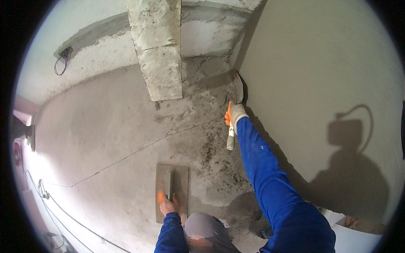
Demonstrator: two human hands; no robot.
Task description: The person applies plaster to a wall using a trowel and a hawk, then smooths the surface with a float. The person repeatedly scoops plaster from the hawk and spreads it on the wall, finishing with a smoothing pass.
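Note:
My right hand (236,114), in a pale glove with orange-coated fingers, is closed around a trowel (239,87). Its blade lies against the rough grey surface by the corner with the smooth wall, and the handle end sticks out below my fist. At the lower middle, my left hand (168,205) grips the handle of a rectangular plastering float (182,179). Some orange shows at the left fingers. The float's flat board is over the grey mortar surface (122,122). Dark, crumbly mortar (213,156) is scattered between the two tools.
A long mortar-stained board (158,55) extends down from the top. A smooth plastered wall (320,55) rises on the right, carrying my shadow. A thin line (147,145) crosses the mortar. Loose wires (63,63) stick out at upper left; cables (63,208) run along the lower left.

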